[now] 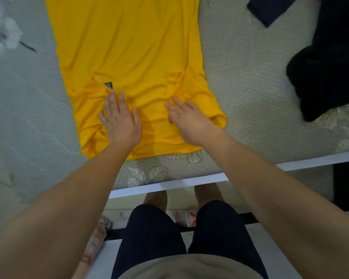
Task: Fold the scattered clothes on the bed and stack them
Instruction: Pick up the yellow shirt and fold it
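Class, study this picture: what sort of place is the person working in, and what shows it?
Probably a bedroom at home. A bed with a leaf-patterned cover fills the view, a yellow shirt lies spread on it under the left hand and right hand, and dark clothes lie loose nearby.

Hands, apparently flat, on yellow shirt

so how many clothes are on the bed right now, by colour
yellow: 1, the yellow jersey shirt, spread flat
navy: 1, the flat dark navy cloth piece, at the far right
black: 1, the crumpled black fabric garment, at the right edge
total: 3
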`<state>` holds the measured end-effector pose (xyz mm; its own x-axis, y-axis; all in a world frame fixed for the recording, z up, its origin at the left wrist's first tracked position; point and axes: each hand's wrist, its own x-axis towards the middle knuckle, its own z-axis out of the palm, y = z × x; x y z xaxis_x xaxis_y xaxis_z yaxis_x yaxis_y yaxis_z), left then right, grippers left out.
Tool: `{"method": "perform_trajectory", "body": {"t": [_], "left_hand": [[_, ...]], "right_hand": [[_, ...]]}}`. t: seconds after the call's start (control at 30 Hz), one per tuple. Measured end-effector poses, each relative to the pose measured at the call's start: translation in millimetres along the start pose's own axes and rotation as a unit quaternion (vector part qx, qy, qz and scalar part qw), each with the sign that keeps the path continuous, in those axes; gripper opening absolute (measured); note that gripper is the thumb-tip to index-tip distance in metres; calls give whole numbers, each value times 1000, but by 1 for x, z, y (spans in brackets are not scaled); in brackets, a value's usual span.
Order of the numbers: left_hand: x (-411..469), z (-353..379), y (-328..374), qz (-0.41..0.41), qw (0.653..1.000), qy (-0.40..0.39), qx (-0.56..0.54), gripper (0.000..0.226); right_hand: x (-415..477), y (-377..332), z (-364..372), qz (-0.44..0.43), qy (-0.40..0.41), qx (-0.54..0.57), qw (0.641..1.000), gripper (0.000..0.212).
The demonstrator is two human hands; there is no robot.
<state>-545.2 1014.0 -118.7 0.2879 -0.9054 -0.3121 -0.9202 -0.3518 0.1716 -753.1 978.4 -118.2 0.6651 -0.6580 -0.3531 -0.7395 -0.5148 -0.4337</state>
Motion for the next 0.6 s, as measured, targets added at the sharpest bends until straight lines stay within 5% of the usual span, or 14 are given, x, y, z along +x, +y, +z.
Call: {"method": "perform_trajectory", "body": {"t": [0.07, 0.17, 0.33, 0.47, 0.6], "left_hand": [[-9, -3, -30, 34, 999, -25, 28, 65], [-23, -7, -62, 130, 988, -54, 62, 78], [-51, 0, -104, 273, 935, -166, 155, 116], [-59, 2, -116, 248, 944, -93, 194, 113], [-47, 4, -107, 152, 963, -97, 202, 102]], "right_hand": [[-9, -2, 18, -14, -27, -50, 998, 39], [-26, -9, 20, -7, 38, -45, 998, 69], [-58, -9, 34, 20, -46, -154, 987, 115], [-52, -10, 39, 117, -22, -155, 981, 117], [-32, -18, 43, 177, -70, -149, 970, 89]]}}
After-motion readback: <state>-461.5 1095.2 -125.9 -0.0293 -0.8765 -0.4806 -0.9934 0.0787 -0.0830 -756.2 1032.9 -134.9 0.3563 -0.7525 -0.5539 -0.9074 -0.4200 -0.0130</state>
